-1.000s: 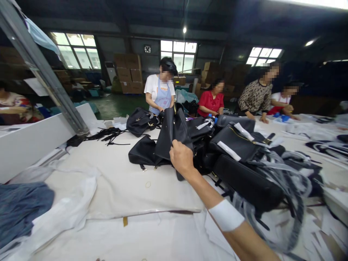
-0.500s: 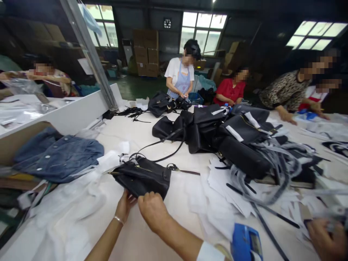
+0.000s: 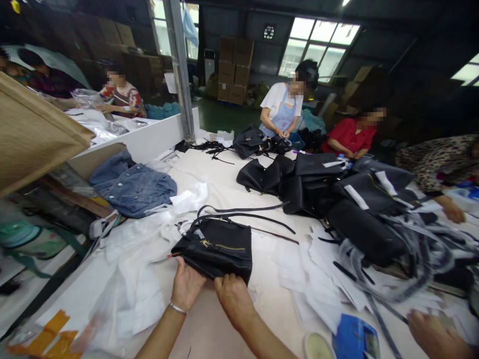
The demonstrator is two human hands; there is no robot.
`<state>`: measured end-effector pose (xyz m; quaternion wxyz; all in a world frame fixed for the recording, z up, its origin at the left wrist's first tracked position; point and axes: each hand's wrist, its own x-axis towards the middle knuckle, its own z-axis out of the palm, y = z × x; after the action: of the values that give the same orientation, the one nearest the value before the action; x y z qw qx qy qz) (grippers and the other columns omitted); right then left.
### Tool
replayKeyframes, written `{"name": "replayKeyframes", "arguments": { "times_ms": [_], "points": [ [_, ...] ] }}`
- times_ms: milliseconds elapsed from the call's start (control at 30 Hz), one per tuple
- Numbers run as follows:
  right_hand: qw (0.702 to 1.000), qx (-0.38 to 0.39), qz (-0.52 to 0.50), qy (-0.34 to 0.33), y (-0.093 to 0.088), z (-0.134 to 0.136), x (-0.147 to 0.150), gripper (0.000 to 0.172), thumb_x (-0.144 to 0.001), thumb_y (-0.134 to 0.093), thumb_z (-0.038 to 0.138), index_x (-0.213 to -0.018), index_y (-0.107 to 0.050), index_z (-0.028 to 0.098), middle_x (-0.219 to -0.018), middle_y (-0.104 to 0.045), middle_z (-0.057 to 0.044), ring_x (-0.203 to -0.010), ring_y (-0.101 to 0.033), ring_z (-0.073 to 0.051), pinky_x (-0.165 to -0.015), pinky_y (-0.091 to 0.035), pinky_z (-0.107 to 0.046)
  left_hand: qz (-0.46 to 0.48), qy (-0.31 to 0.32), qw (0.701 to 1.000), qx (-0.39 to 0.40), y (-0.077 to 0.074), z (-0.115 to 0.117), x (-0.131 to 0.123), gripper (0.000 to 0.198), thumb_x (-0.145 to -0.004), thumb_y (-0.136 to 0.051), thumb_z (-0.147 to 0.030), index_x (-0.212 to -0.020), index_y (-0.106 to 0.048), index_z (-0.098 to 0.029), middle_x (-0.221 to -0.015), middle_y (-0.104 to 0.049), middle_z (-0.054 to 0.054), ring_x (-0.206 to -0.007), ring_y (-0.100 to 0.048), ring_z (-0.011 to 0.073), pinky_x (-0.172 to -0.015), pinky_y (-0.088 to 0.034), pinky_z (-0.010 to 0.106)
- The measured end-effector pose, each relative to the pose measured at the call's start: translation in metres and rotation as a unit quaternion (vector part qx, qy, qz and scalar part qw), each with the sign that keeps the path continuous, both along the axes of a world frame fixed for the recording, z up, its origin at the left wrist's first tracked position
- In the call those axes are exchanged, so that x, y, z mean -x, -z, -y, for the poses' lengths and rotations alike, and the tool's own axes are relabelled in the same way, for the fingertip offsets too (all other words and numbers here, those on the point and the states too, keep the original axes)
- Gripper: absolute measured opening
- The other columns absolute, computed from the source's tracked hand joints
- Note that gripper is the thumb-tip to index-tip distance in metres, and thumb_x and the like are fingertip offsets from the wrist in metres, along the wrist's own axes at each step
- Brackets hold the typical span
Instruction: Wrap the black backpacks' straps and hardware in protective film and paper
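R fingers (image 3: pixel 229 280) & L fingers (image 3: pixel 196 280) touch blk bag's (image 3: pixel 220 247) near edge.

The back wall (image 3: pixel 262 57) is left dark, the middle window (image 3: pixel 332 33) is washed white, and the leopard-print top (image 3: pixel 424 157) is blurred.

Blue denim garment (image 3: pixel 136 188) (with pale buttons (image 3: pixel 119 184)), brown cartons (image 3: pixel 235 72), bright window (image 3: pixel 325 36).

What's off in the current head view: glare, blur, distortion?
Head view: big window washed bright against dim surroundings; head view: co-worker's hand at lower right blurred; head view: far-right window leans, possibly wide-angle distortion; head view: bag clear enough to make out its zip.
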<state>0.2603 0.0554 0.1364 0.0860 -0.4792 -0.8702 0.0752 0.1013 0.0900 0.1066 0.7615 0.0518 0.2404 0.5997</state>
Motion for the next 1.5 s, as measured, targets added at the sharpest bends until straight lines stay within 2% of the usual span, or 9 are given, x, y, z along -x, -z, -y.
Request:
{"name": "replayKeyframes", "arguments": {
  "times_ms": [167,333,500,633,733,967,1167,1300,1500],
  "points": [
    [0.998,-0.013,-0.053,0.015,-0.008,0.029,0.015,0.025,-0.090,-0.051,0.032,-0.108,-0.055,0.017,-0.105,-0.059,-0.007,-0.088,-0.058,-0.017,-0.074,-0.052,-0.034,-0.081,0.057,0.991,0.089,-0.006,0.005,0.000,0.049,-0.081,-0.055,-0.044,-0.122,-0.053,-0.018,-0.117,-0.064,0.009,-0.111,-0.056,0.0249,-0.096,-0.044,0.038],
    [0.992,-0.026,-0.113,0.046,-0.021,0.055,0.018,0.016,-0.092,-0.045,0.030,-0.100,-0.059,0.028,-0.105,-0.060,-0.005,-0.091,-0.057,-0.015,-0.075,-0.049,-0.029,-0.274,0.133,0.934,0.187,0.036,0.018,0.028,0.028,-0.068,-0.064,-0.020,-0.094,-0.064,-0.010,-0.080,-0.072,0.010,-0.078,-0.067,0.0243,-0.072,-0.052,0.035],
    [0.980,-0.037,-0.124,0.153,-0.028,0.024,-0.036,0.029,-0.091,-0.040,0.027,-0.118,-0.052,0.021,-0.108,-0.059,-0.012,-0.104,-0.053,-0.024,-0.087,-0.044,-0.041,-0.360,0.183,0.894,0.193,0.058,0.021,0.054,0.032,-0.060,-0.067,-0.014,-0.092,-0.063,-0.015,-0.069,-0.070,0.006,-0.068,-0.066,0.0231,-0.065,-0.051,0.035],
    [0.906,0.170,-0.146,0.360,0.008,0.005,-0.079,0.057,-0.081,-0.053,0.044,-0.125,-0.046,0.009,-0.114,-0.058,-0.018,-0.110,-0.052,-0.030,-0.091,-0.042,-0.042,-0.402,0.276,0.865,0.118,0.054,0.011,0.062,0.041,-0.057,-0.070,-0.018,-0.097,-0.062,-0.019,-0.078,-0.071,0.005,-0.076,-0.065,0.0240,-0.071,-0.050,0.036],
    [0.838,0.350,-0.236,0.346,0.050,0.034,-0.077,0.057,-0.083,-0.044,0.051,-0.122,-0.050,0.010,-0.112,-0.062,-0.014,-0.107,-0.056,-0.027,-0.090,-0.043,-0.037,-0.424,0.308,0.850,0.057,0.058,0.004,0.062,0.035,-0.057,-0.070,-0.023,-0.091,-0.063,-0.018,-0.080,-0.072,0.006,-0.080,-0.064,0.0256,-0.074,-0.048,0.037],
    [0.808,0.361,-0.312,0.347,0.080,0.121,-0.072,0.049,-0.082,-0.041,0.055,-0.113,-0.058,0.021,-0.117,-0.062,-0.008,-0.114,-0.054,-0.025,-0.096,-0.041,-0.038,-0.593,0.247,0.766,0.004,0.094,0.005,0.041,0.024,-0.057,-0.071,-0.033,-0.071,-0.059,-0.017,-0.075,-0.068,0.010,-0.087,-0.059,0.0330,-0.084,-0.038,0.042],
    [0.850,0.158,-0.248,0.438,0.041,0.049,-0.126,0.054,-0.079,-0.048,0.054,-0.118,-0.051,0.017,-0.107,-0.064,-0.014,-0.099,-0.060,-0.028,-0.086,-0.045,-0.041,-0.622,0.228,0.749,-0.010,0.078,0.016,0.045,0.037,-0.070,-0.059,-0.046,-0.090,-0.060,-0.014,-0.093,-0.067,0.016,-0.100,-0.057,0.0343,-0.094,-0.033,0.043],
    [0.833,0.258,-0.352,0.341,0.048,-0.031,-0.113,0.050,-0.078,-0.053,0.054,-0.111,-0.053,0.017,-0.099,-0.066,-0.011,-0.095,-0.061,-0.025,-0.086,-0.044,-0.038,-0.600,0.256,0.758,-0.019,0.047,0.049,0.054,0.055,-0.067,-0.063,-0.050,-0.109,-0.058,-0.014,-0.118,-0.060,0.017,-0.113,-0.051,0.0346,-0.098,-0.032,0.042],
    [0.712,0.437,-0.460,0.300,0.080,-0.126,-0.067,0.075,-0.066,-0.070,0.048,-0.126,-0.040,0.015,-0.106,-0.064,-0.012,-0.099,-0.059,-0.024,-0.084,-0.043,-0.037,-0.620,0.261,0.739,-0.027,0.036,0.083,0.047,0.049,-0.062,-0.067,-0.049,-0.100,-0.065,-0.018,-0.102,-0.067,0.011,-0.101,-0.056,0.0338,-0.092,-0.039,0.040]
  ]
}}
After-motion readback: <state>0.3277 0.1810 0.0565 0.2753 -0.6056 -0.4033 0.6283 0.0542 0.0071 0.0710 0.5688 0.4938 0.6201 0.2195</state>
